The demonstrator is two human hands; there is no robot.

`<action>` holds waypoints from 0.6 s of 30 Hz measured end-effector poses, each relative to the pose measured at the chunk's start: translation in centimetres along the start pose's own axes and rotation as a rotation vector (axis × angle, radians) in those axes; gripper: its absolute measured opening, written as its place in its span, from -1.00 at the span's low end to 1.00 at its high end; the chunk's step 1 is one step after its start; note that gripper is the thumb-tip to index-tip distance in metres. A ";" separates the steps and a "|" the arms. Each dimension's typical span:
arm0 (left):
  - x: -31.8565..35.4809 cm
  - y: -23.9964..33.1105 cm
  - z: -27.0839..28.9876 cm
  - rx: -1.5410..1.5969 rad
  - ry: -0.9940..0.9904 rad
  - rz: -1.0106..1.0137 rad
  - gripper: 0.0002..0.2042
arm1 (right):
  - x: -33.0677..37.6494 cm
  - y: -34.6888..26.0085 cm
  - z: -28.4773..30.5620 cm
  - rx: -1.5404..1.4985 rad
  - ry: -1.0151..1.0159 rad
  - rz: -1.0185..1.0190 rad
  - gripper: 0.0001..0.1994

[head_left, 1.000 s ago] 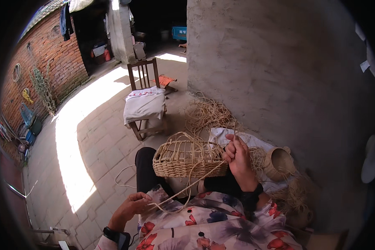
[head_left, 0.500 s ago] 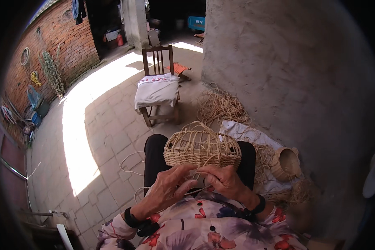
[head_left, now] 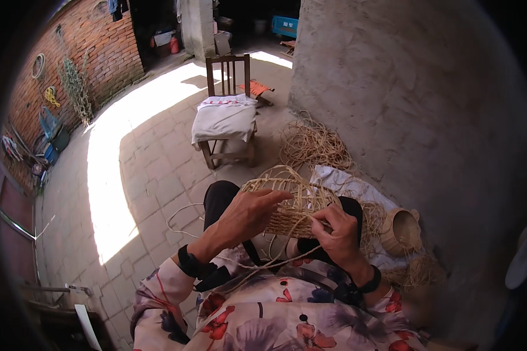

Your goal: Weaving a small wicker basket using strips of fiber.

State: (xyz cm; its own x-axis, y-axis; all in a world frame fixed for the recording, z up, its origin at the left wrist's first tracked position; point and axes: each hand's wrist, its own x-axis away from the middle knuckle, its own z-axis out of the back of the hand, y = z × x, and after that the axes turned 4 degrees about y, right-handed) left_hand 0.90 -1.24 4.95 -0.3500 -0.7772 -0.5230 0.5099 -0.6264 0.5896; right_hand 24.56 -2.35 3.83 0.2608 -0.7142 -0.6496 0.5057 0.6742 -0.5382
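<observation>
A woven straw basket [head_left: 288, 223] with an openwork upper part and an arched handle rests across my knees. My left hand [head_left: 247, 215] lies over its left side, fingers stretched out toward the middle; its thumb is mostly hidden. At the basket's near right edge, my right hand [head_left: 337, 235] is closed, thumb and forefinger pinching a straw cord. Loose lengths of the straw cord [head_left: 262, 268] trail across my lap, and one loops out to the left of my knee.
A wooden chair [head_left: 229, 76] with a white cloth on its seat stands ahead. Beside the wall [head_left: 392, 105] lie a heap of straw cord [head_left: 313, 143], a white sheet [head_left: 357, 187] and a small round basket [head_left: 399, 233]. An orange folding stool [head_left: 256, 88] is behind the chair.
My hands have moved apart: the left has come up over the basket's left side, the right has gone to its right edge. The basket now sits slightly tilted and farther right.
</observation>
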 end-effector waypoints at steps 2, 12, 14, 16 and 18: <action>-0.7 0.0 0.2 0.037 -0.112 -0.018 -0.64 | -0.1 0.1 -0.1 0.019 -0.003 0.020 -0.89; -4.0 -2.6 0.1 0.175 -0.431 0.032 -0.52 | -0.1 0.0 -0.7 0.185 -0.032 0.191 -0.85; -4.9 -2.3 0.3 0.351 -0.621 0.386 -0.53 | -0.2 0.3 -1.4 0.183 -0.030 0.180 -0.85; -5.2 -2.6 0.2 0.381 -0.645 0.408 -0.53 | -0.2 0.5 -2.1 0.179 -0.028 0.171 -0.85; -5.6 -2.6 0.3 0.409 -0.667 0.432 -0.53 | -0.3 0.5 -2.6 0.132 -0.030 0.129 -0.86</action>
State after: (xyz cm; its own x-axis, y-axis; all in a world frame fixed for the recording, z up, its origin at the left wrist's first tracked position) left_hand 1.34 4.71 6.55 -0.6419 -0.7436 0.1872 0.4275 -0.1443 0.8924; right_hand 22.58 -1.32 2.40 0.3540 -0.6302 -0.6910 0.5695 0.7314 -0.3752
